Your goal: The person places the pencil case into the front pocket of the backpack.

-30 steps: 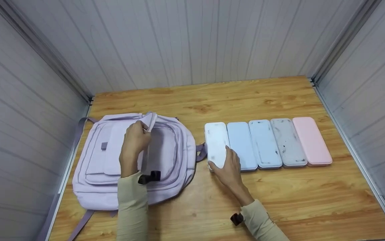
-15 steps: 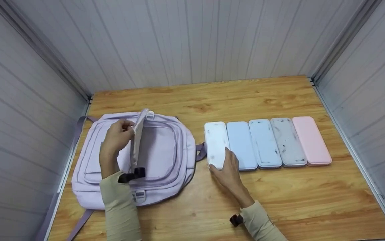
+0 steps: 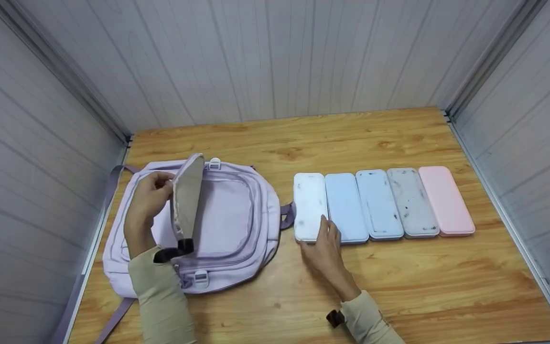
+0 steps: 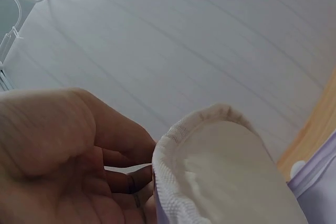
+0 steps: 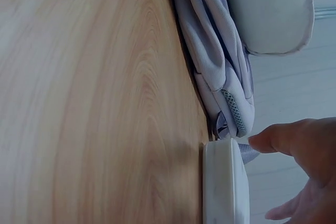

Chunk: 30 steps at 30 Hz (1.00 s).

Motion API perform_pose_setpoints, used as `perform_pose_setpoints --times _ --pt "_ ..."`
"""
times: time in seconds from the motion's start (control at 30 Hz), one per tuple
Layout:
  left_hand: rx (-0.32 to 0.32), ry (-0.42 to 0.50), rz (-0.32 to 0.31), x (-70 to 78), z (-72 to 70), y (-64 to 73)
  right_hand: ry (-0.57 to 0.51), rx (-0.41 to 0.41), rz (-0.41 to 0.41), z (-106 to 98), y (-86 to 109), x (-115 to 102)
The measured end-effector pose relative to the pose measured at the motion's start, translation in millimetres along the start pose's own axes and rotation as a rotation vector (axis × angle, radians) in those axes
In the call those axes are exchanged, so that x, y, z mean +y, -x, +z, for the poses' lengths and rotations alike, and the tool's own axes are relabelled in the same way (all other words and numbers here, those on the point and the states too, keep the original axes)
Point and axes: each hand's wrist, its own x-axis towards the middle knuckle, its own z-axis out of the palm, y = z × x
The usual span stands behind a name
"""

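A lilac backpack (image 3: 229,215) lies on the table at the left, its front flap (image 3: 188,196) raised and its beige lining (image 4: 231,166) showing. My left hand (image 3: 148,200) pinches the flap's edge between thumb and fingers. At the right, several flat cases lie side by side, a white case (image 3: 310,205) nearest the backpack. My right hand (image 3: 325,251) hovers at the near end of that white case, thumb and fingers spread apart. In the right wrist view the thumb (image 5: 273,137) shows just above the case's end; whether a fingertip touches it I cannot tell.
Beside the white case lie a blue case (image 3: 346,208), a light blue case (image 3: 379,205), a grey case (image 3: 413,203) and a pink case (image 3: 447,200). A strap (image 3: 114,320) trails from the backpack. Pale panel walls (image 3: 275,57) enclose the wooden table (image 3: 279,310).
My left hand has moved left, pulling the backpack's flap further back and opening the compartment wider. My right hand has drawn slightly toward me at the white case's near end.
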Motion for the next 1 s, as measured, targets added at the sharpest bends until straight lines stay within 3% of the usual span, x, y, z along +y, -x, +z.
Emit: perform_pose_setpoints --times 0.23,0.57,1.0 --pt "0.016 -0.020 -0.008 -2.9 -5.3 0.7 0.122 0.007 -0.026 13.7 -0.1 -1.9" --pt "0.063 -0.069 -0.006 -0.7 -8.0 -0.4 0.100 0.074 -0.010 35.3 0.6 7.6" --pt "0.076 -0.060 0.005 -1.1 -9.0 2.3 0.084 0.113 0.062 42.9 -6.5 4.3"
